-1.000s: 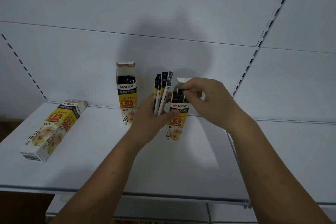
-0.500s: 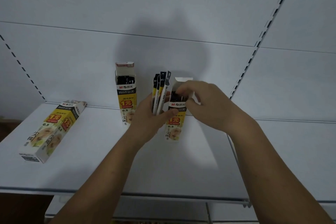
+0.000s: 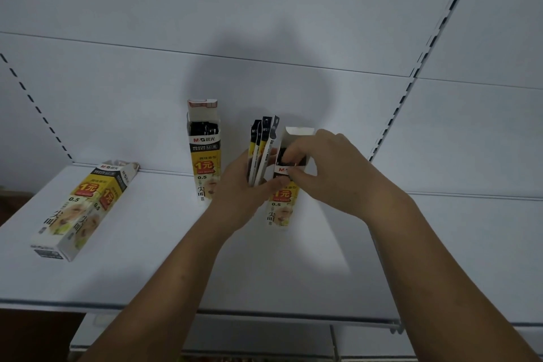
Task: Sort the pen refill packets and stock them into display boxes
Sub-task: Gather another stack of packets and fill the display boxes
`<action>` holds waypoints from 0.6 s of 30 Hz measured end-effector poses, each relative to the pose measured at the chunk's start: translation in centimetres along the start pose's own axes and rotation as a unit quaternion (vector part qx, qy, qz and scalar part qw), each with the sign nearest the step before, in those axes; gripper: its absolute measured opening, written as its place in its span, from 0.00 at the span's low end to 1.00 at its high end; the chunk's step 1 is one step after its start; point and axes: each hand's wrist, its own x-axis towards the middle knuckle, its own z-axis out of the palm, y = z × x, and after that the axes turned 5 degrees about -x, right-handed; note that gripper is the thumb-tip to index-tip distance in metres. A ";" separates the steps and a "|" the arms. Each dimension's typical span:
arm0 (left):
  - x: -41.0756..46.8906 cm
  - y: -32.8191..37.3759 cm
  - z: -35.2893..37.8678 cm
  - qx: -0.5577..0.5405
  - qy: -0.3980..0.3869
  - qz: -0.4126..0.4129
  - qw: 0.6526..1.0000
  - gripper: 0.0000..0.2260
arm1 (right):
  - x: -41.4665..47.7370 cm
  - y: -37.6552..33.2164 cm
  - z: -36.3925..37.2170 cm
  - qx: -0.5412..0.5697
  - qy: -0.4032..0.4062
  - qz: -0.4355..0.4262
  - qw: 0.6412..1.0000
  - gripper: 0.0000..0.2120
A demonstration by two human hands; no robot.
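My left hand [image 3: 239,195] grips a small bunch of slim black-and-yellow refill packets [image 3: 263,148], held upright, and its thumb presses on the front of a yellow, white and black display box [image 3: 282,206] standing on the white shelf [image 3: 147,267]. My right hand [image 3: 329,173] is curled over that box's open top, with its fingertips among the black packets inside and its thumb on the box front. The box's white flap [image 3: 298,131] stands up behind.
A second matching display box [image 3: 203,150] stands open at the back, left of my hands, with black packets in it. A third box [image 3: 80,209] lies on its side at the shelf's left. A slotted upright [image 3: 411,79] runs along the back panel on the right.
My right fingers have shifted lower into the open top of the box. My left hand and its packets have hardly moved.
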 end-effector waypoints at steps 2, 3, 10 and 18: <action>-0.1 0.2 0.1 0.003 -0.002 0.000 1.000 0.12 | 0.1 -0.3 0.2 -0.045 -0.024 -0.004 0.999 0.08; 0.0 0.2 0.1 0.002 -0.003 -0.001 1.000 0.12 | 0.1 -0.4 0.4 -0.065 -0.036 -0.005 0.997 0.08; -0.4 0.0 -1.2 -0.038 0.027 -0.082 0.996 0.23 | -0.9 -0.1 0.8 0.034 0.087 0.018 0.996 0.08; -2.1 1.5 -3.7 -0.175 -0.068 -0.113 0.976 0.16 | -3.9 -3.2 2.5 0.329 0.154 0.172 0.916 0.05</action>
